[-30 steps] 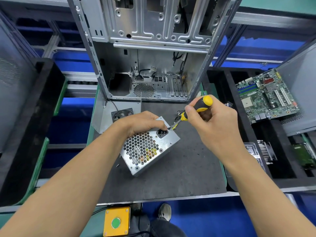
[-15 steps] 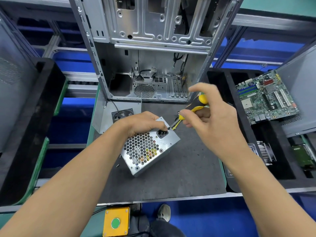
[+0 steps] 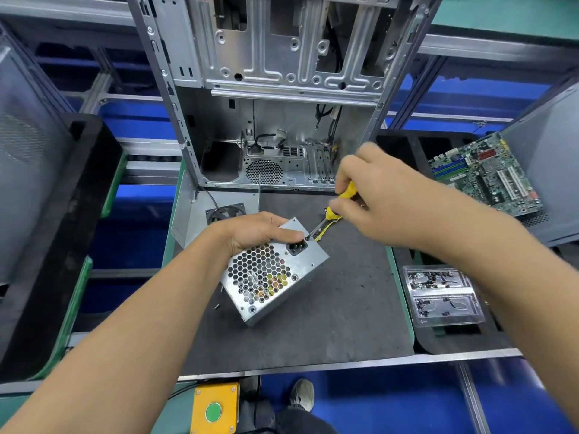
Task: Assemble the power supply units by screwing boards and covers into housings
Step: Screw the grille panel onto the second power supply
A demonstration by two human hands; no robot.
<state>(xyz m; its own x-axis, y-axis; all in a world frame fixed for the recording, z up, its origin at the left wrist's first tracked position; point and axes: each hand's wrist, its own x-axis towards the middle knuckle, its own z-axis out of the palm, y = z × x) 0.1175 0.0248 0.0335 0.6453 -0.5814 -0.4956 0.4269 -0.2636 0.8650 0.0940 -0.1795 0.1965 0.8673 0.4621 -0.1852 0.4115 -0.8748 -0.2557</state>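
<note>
The power supply unit [image 3: 272,270] lies tilted on the dark grey mat [image 3: 329,324], in front of the open computer case [image 3: 275,98]: a bare metal box whose upturned face has a honeycomb grille, a black power socket and small screw holes at its corners. The left hand [image 3: 253,230] grips its far edge, thumb lying along the top beside the socket. The right hand [image 3: 372,195] is wrapped round the yellow-and-black screwdriver [image 3: 332,211], whose tip meets the unit's upper corner next to the thumb. Just right of the mat, a clear plastic tray [image 3: 441,296] with two compartments holds small dark screws and metal bits; writing on its front lip is too small to read. Beyond it, a motherboard [image 3: 485,173] leans in a black foam bin [image 3: 404,145]. A case fan [image 3: 224,211] lies behind the left hand, and a yellow box with a green button [image 3: 214,408] sits below the bench edge.
</note>
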